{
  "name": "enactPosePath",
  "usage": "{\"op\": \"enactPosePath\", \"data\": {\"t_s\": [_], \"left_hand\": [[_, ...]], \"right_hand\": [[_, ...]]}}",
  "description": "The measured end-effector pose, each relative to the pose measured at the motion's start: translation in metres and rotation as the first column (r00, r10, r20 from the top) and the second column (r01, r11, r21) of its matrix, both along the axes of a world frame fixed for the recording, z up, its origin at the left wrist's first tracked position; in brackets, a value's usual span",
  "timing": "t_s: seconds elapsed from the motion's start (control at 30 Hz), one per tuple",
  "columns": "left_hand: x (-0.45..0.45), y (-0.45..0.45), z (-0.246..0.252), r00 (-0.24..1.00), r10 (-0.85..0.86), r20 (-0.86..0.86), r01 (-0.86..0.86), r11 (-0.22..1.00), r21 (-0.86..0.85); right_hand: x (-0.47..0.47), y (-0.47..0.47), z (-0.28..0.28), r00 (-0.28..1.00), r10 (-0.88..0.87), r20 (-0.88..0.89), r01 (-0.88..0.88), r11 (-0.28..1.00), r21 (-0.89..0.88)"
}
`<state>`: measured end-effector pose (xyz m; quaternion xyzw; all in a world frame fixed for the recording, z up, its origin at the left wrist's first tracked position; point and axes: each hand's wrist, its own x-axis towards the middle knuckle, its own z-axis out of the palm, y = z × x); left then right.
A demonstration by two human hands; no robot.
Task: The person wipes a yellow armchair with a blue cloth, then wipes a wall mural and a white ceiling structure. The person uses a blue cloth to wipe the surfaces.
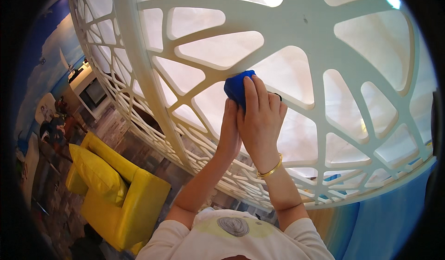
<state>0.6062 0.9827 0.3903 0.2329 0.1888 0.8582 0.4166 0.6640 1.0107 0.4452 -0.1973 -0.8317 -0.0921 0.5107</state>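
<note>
A bunched blue cloth (237,88) is pressed against a bar of a white openwork lattice screen (292,23). My right hand (260,110), with a gold bracelet at its wrist, lies over the right side of the cloth, fingers curled on it. Just to the left, my left hand (229,131) is raised with its fingertips at the lower edge of the cloth; the right hand partly covers it, so its grip cannot be made out. Around both hands are the rounded openings of the lattice, with a pale surface behind them.
A yellow armchair (139,197) with a yellow cushion (99,173) stands on the patterned floor at the lower left. Beyond it are a white cabinet (85,81) with a dark front and a mural wall. A thick upright post (134,48) divides the screen at the left.
</note>
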Motion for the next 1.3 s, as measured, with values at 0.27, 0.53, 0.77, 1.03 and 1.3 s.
{"op": "enactPosePath", "data": {"t_s": [0.27,0.53,0.77,1.03,1.3], "left_hand": [[-0.026,-0.03,0.028,0.69,0.564,-0.453,-0.609,0.791,0.056],[-0.095,-0.036,0.009,0.157,0.53,-0.833,-0.877,0.463,0.129],[-0.152,-0.033,0.002,0.548,0.636,-0.543,-0.727,0.683,0.065],[-0.153,-0.046,-0.059,0.239,0.455,-0.858,-0.886,0.463,-0.001],[-0.156,-0.06,-0.082,0.208,0.393,-0.896,-0.908,0.417,-0.028]], "right_hand": [[-0.024,-0.003,-0.002,0.97,0.232,-0.078,-0.215,0.959,0.187],[-0.083,-0.027,0.001,0.999,-0.033,-0.01,0.034,0.993,0.116],[-0.147,-0.029,0.009,0.999,0.029,-0.027,-0.024,0.985,0.171],[-0.135,-0.04,-0.045,0.987,0.088,0.138,-0.097,0.994,0.058],[-0.166,-0.048,-0.082,0.987,0.104,0.125,-0.088,0.988,-0.131]]}}
